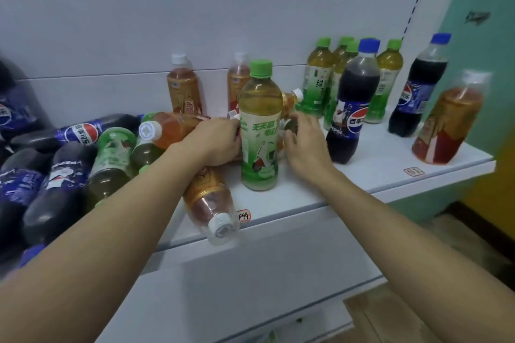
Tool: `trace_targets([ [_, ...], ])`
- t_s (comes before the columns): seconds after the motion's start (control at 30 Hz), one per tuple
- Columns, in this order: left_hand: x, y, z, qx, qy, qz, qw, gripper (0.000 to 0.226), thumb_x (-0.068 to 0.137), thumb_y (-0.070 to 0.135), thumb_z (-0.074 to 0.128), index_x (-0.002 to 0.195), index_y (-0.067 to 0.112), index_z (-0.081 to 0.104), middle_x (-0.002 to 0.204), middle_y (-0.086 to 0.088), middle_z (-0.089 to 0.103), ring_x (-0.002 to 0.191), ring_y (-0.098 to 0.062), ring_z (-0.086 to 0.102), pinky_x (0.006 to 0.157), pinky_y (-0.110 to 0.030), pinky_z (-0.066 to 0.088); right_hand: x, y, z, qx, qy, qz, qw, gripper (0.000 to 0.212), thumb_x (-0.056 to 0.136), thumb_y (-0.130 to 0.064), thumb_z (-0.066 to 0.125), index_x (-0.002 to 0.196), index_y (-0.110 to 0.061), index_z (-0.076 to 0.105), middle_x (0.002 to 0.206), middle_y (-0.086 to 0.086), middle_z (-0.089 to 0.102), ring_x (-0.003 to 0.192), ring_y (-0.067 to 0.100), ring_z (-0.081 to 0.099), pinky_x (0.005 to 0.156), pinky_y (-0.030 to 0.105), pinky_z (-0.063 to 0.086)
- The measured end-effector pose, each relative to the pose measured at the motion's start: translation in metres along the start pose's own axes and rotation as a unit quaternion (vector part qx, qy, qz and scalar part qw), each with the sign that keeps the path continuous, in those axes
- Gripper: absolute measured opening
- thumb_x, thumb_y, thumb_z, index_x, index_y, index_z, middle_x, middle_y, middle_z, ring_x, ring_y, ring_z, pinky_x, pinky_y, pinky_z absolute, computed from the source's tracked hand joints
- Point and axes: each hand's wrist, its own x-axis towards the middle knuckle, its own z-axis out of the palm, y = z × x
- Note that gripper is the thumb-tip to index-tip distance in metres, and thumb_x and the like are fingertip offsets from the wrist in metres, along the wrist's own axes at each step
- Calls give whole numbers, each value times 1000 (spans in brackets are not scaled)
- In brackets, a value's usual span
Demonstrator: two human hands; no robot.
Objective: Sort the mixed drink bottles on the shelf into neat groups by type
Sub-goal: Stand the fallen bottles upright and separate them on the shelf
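Sorting is barely begun, by my judgement; most of the stock lies in a jumble.

Far left of the shelf: a heap of cola bottles on their sides, dark liquid, blue labels. I count about five or six, the edge of the frame cutting some off. Among them lie two green tea bottles, also tipped over.

Next, red tea: one lies across the heap with its white cap toward me, another lies at the shelf lip, cap hanging over the edge. Two stand against the back wall.

Centre: one green tea bottle stands upright. My left hand has its fingers curled against the bottle's left side and seems to grip it, though I cannot tell for sure. My right hand reaches behind it, fingers loosely bent near a tipped red tea bottle; whether it grips anything I cannot tell.

Right: four green tea bottles stand grouped at the back, the only real group so far. A cola bottle stands in front of them, another further right, then a lone red tea bottle near the corner.

Left to do: stand up the fallen ones, pull colas and red teas into their own groups.
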Motion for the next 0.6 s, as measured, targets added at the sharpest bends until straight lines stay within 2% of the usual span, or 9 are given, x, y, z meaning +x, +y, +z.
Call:
trace_targets([
  [0.1,3,-4,8,-27,20,-5,999,31,98,33,44,113,12,61,117,-18,67,99,-36,62,81,-39,48,8,-5,8,-9,-15,60,998,40,106,-24,42,146,-22,47,155,7,37,136,31,44,112,51,41],
  [0.23,6,-9,9,-18,1,2,1000,39,94,40,45,122,16,58,120,-15,66,103,-35,61,85,-39,48,33,-6,-2,51,-36,149,987,39,101,-18,55,139,-29,55,145,6,52,115,25,60,91,35,49],
  [0.37,10,-11,10,46,-52,12,998,66,80,57,50,136,22,49,129,-10,60,116,-34,58,101,-46,46,49,-6,-10,5,-97,164,982,39,96,-18,61,135,-26,58,129,6,62,93,21,57,74,27,44],
  [0.4,10,-11,11,51,-54,14,997,66,80,56,52,137,23,48,130,-10,60,117,-34,57,102,-47,45,51,-6,-12,-7,-111,162,980,39,95,-16,59,133,-25,59,128,6,62,93,21,57,74,28,46],
  [0.47,11,-13,12,47,-54,15,997,70,78,57,56,139,23,47,131,-9,58,119,-34,55,105,-48,43,55,-6,-16,-33,-135,161,977,43,93,-10,54,134,-24,57,132,9,60,103,25,56,84,34,51],
  [0.6,11,-13,12,45,-55,20,997,85,69,61,65,142,24,43,132,-9,57,121,-34,54,108,-48,40,62,-13,-24,-88,-187,160,965,47,96,-10,54,142,-20,47,136,11,55,108,28,53,88,40,52],
])
